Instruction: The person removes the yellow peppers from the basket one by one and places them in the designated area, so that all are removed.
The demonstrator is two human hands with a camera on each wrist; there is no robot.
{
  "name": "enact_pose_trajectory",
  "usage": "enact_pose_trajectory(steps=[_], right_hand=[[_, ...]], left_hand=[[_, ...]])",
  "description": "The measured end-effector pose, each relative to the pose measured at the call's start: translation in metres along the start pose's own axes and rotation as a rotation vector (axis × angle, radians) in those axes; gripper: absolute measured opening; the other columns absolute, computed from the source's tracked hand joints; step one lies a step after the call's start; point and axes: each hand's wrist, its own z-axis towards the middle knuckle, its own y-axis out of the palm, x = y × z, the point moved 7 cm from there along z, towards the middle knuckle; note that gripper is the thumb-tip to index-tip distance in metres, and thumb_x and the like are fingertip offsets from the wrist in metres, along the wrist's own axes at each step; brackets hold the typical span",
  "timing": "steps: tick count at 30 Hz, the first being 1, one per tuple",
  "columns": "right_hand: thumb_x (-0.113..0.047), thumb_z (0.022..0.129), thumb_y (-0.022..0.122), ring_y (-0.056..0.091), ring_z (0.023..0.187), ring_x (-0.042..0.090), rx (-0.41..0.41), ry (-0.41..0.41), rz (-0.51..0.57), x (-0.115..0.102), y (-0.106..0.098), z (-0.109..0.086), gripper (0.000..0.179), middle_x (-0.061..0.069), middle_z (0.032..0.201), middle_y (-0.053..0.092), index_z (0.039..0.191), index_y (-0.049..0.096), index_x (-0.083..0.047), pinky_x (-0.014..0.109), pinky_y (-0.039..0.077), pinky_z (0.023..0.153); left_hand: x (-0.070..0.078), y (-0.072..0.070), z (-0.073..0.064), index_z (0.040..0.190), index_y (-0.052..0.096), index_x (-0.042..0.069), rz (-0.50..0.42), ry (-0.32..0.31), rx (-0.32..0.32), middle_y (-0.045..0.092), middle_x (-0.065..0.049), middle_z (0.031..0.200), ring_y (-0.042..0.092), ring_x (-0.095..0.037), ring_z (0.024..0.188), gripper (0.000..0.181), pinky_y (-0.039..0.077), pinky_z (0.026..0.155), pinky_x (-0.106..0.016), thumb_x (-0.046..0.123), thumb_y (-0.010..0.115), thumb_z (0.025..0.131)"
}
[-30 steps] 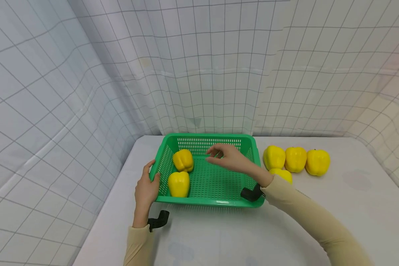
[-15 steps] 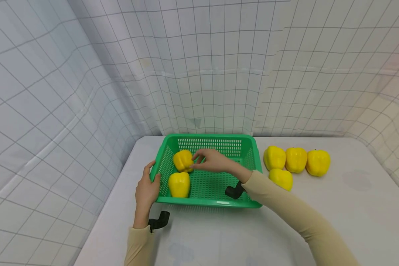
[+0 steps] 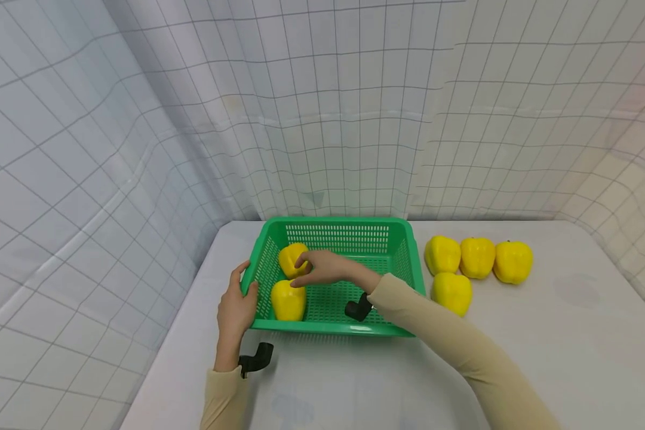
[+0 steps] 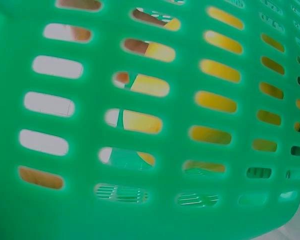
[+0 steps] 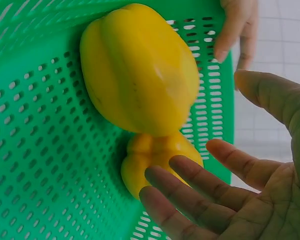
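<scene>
A green slotted plastic basket (image 3: pixel 344 221) stands on the table. My left hand (image 3: pixel 235 310) grips its left rim, thumb on the inner side. Two yellow bell peppers lie in the basket's left part: the nearer pepper (image 3: pixel 288 303) and the farther pepper (image 3: pixel 290 258). My right hand (image 3: pixel 325 267) hovers over them, fingers spread and holding nothing. In the right wrist view, its fingertips overlap the farther pepper (image 5: pixel 139 172), while the nearer pepper (image 5: pixel 140 70) is large beside the thumb. The left wrist view is filled by the basket wall (image 4: pixel 90 145), yellow showing through the slots.
Right of the basket, several more yellow bell peppers sit on the white table (image 3: pixel 355 382): three in a back row, including the rightmost pepper (image 3: pixel 513 263), and one pepper (image 3: pixel 452 292) in front. A white gridded curtain (image 3: pixel 344 119) hangs behind and at the sides.
My right hand has moved left and slightly nearer, from above the basket's middle to over the two peppers. The left hand keeps its grip, and the peppers stay in place.
</scene>
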Motion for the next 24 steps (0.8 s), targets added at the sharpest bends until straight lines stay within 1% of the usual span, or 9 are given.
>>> enact_pose_trajectory(steps=[5, 10, 15, 18, 22, 24], right_hand=[[-0.041, 0.086, 0.068, 0.055, 0.098, 0.015, -0.038, 0.032, -0.025, -0.001, 0.01, 0.009, 0.055, 0.006, 0.117, 0.06, 0.128, 0.055, -0.006, 0.028, 0.045, 0.082], [-0.042, 0.086, 0.067, 0.052, 0.1, 0.018, -0.086, 0.048, -0.057, -0.004, 0.017, 0.013, 0.058, 0.007, 0.12, 0.058, 0.13, 0.054, -0.006, 0.031, 0.043, 0.086], [-0.043, 0.087, 0.066, 0.051, 0.105, 0.018, -0.109, 0.062, -0.085, -0.006, 0.023, 0.018, 0.063, 0.008, 0.128, 0.054, 0.134, 0.051, -0.004, 0.031, 0.042, 0.089], [-0.044, 0.087, 0.066, 0.052, 0.103, 0.018, -0.127, 0.089, -0.073, -0.005, 0.025, 0.02, 0.065, 0.009, 0.133, 0.051, 0.136, 0.048, -0.005, 0.03, 0.046, 0.082], [-0.044, 0.087, 0.066, 0.054, 0.092, 0.018, -0.165, 0.126, -0.045, -0.004, 0.03, 0.022, 0.067, 0.009, 0.133, 0.05, 0.138, 0.046, -0.007, 0.03, 0.05, 0.068], [-0.044, 0.087, 0.066, 0.053, 0.09, 0.017, -0.178, 0.135, -0.037, -0.003, 0.032, 0.024, 0.067, 0.008, 0.131, 0.05, 0.138, 0.046, -0.007, 0.032, 0.051, 0.068]], left_hand=[[-0.001, 0.0, 0.0, 0.145, 0.035, 0.018, 0.0, -0.004, -0.011, 0.059, -0.016, 0.074, 0.048, -0.023, 0.049, 0.048, 0.035, 0.043, -0.032, 0.022, 0.048, 0.099], [-0.001, 0.0, 0.0, 0.145, 0.035, 0.017, 0.003, -0.002, -0.012, 0.06, -0.017, 0.077, 0.048, -0.023, 0.05, 0.048, 0.035, 0.044, -0.032, 0.022, 0.048, 0.099], [0.0, 0.0, 0.0, 0.145, 0.034, 0.017, 0.007, -0.002, -0.017, 0.057, -0.014, 0.071, 0.045, -0.022, 0.048, 0.048, 0.035, 0.044, -0.031, 0.022, 0.048, 0.099], [0.001, -0.001, -0.001, 0.145, 0.034, 0.017, 0.012, 0.003, -0.013, 0.052, -0.012, 0.066, 0.043, -0.022, 0.046, 0.048, 0.034, 0.043, -0.031, 0.021, 0.048, 0.099], [0.002, -0.002, -0.001, 0.145, 0.035, 0.016, 0.013, 0.01, -0.009, 0.051, -0.012, 0.064, 0.043, -0.022, 0.046, 0.048, 0.033, 0.042, -0.031, 0.021, 0.048, 0.099], [0.002, -0.001, -0.001, 0.145, 0.035, 0.016, 0.011, 0.008, -0.01, 0.051, -0.012, 0.065, 0.043, -0.022, 0.046, 0.048, 0.034, 0.043, -0.031, 0.021, 0.048, 0.099]])
